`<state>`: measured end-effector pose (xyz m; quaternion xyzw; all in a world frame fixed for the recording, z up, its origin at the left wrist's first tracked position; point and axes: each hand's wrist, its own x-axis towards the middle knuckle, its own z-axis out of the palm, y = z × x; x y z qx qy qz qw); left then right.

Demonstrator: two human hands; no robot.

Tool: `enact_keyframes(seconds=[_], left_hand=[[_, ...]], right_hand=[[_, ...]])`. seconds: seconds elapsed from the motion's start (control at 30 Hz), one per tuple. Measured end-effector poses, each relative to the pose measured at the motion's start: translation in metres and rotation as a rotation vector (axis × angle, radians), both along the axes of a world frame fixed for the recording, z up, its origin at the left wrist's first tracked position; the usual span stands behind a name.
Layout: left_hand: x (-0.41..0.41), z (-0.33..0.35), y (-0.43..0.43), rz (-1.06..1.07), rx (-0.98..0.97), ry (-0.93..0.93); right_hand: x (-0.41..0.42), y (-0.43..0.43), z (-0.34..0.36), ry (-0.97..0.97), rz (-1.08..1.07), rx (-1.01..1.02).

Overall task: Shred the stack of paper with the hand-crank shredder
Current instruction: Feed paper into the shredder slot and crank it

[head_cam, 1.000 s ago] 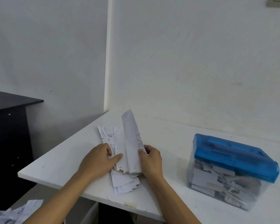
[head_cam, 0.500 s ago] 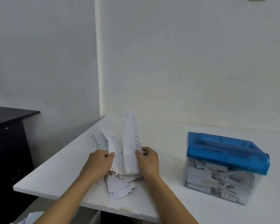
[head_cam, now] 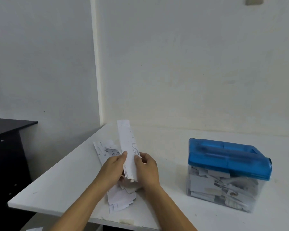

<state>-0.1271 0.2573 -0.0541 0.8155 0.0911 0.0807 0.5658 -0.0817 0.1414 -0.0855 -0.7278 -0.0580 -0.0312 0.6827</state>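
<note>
Since half a second ago the left hand [head_cam: 113, 169] has brought its curled sheet against the one in the right hand [head_cam: 148, 170], so both hands now grasp a single paper bundle [head_cam: 128, 147]. The bundle stands nearly upright, its top leaning slightly away toward the wall, raised just above the stack of paper [head_cam: 118, 197]. The left thumb and fingers pinch the bundle's left edge; the right thumb presses its front face, with the other fingers curled behind. The stack lies loose and fanned on the white table [head_cam: 57, 180], near the front edge, under both wrists. Well apart to the right stands the shredder [head_cam: 228, 174]: its blue lid [head_cam: 227, 157] sits on a clear bin [head_cam: 198, 185] packed with cut paper pieces. A dark cabinet [head_cam: 5, 147] stands beyond the table's left end.
</note>
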Motion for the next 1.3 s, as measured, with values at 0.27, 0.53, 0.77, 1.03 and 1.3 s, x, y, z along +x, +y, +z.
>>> enact_keyframes(seconds=[0.27, 0.53, 0.77, 1.03, 1.3], left_hand=[[-0.004, 0.011, -0.005, -0.043, -0.056, -0.113], [-0.011, 0.055, -0.037, 0.001, -0.137, -0.318], [-0.007, 0.110, -0.099, -0.309, -0.139, -0.440], [0.022, 0.128, -0.176, -0.367, 0.013, -0.465], [0.039, 0.103, -0.206, -0.409, 0.223, -0.427]], right_hand=[[-0.013, 0.000, 0.009, -0.107, 0.060, 0.066], [-0.045, -0.033, 0.083, -0.290, 0.168, 0.045], [-0.051, -0.122, 0.154, -0.437, 0.053, -0.126], [-0.042, -0.223, 0.175, -0.371, -0.064, -0.449], [-0.030, -0.267, 0.144, -0.314, -0.167, -0.745]])
